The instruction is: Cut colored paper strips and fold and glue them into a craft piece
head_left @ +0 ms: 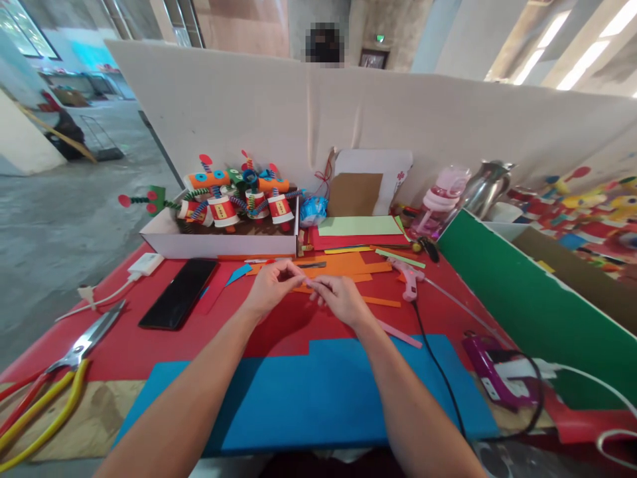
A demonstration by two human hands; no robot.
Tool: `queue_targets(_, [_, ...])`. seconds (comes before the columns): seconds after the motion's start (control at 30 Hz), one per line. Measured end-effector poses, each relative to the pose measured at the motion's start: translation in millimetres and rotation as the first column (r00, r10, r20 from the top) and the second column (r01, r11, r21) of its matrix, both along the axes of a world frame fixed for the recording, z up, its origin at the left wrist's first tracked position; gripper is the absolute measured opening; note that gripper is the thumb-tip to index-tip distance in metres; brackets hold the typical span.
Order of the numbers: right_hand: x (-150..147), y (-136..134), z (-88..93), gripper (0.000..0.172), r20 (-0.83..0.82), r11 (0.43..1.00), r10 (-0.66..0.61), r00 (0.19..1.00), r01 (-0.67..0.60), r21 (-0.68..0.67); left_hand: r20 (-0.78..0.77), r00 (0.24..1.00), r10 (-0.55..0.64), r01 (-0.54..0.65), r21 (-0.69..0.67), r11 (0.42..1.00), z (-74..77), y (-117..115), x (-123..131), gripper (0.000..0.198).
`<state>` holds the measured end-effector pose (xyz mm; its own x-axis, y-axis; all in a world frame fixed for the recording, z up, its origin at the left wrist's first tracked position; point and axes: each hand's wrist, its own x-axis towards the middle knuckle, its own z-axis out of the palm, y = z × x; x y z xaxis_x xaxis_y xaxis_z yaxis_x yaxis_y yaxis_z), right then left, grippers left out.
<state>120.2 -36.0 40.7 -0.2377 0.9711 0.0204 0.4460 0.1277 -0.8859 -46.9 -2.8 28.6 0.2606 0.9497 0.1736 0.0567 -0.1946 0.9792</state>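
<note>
My left hand and my right hand meet over the red table cover, fingertips pinched together on a thin pale paper strip. Both hands hover above orange paper strips and a pink strip. A large blue sheet lies under my forearms at the near edge.
A white box of paper-cup figures stands behind. A black phone, charger and scissors lie left. A pink glue gun, purple tool, green board, bottle and kettle sit right.
</note>
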Motion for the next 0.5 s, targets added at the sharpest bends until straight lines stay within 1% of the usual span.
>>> queue_targets(0.13, [-5,0,-4.0,0.026,-0.042,0.999,-0.024,0.999,0.025,0.030,0.023,1.000,-0.014,0.015,-0.019,1.000,1.2,-1,1,0.025])
queue_targets(0.3, [-7,2,-8.1,0.031,-0.092,0.997,-0.079,0.993,0.079,0.006,0.096,0.995,0.008,-0.003,-0.056,0.998,3.1,-4,5,0.024])
queue_targets(0.37, [-7,3,-9.4,0.033,-0.135,0.997,-0.080,0.988,0.079,-0.015,0.154,0.988,0.029,-0.016,-0.086,0.996,2.8,-3,4,0.023])
queue_targets(0.43, [-8,4,-10.4,0.034,-0.200,0.995,-0.088,0.976,0.079,-0.053,0.244,0.969,0.044,-0.017,-0.115,0.993,2.1,0,2,0.024])
queue_targets(0.5, [-8,5,-11.0,0.035,-0.271,0.992,-0.105,0.957,0.083,-0.092,0.324,0.945,0.030,0.017,-0.139,0.990,1.5,2,-1,0.026])
